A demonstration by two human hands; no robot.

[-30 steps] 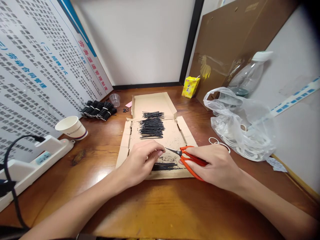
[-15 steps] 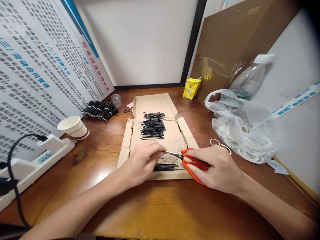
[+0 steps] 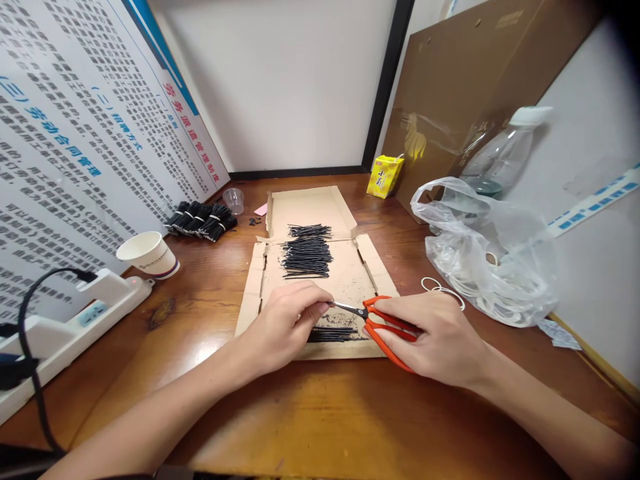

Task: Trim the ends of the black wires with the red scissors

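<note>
My right hand [image 3: 435, 337] is wrapped around red-handled scissors [image 3: 385, 320], their blades pointing left. At the blade tips, my left hand [image 3: 287, 323] is closed in a pinch. A small dark end shows at its fingertips, but the fingers hide what it belongs to. Beneath both hands lies an opened cardboard box [image 3: 350, 277], with dark crumbs scattered over it. A few thin black sticks [image 3: 335, 334] rest along its near edge, partly behind my left hand. Farther back on the cardboard is a larger pile of black sticks [image 3: 307, 257].
Left are a power strip [image 3: 107, 297], a paper cup [image 3: 149, 255], bundled black strands [image 3: 200, 220] and a clear plastic cup [image 3: 233, 200]. Right are a plastic bag [image 3: 480, 260], a white loop [image 3: 443, 290], a bottle [image 3: 505, 153] and a yellow carton [image 3: 385, 176].
Both hands and the scissors keep almost the same pose. The whole view has shifted very slightly.
</note>
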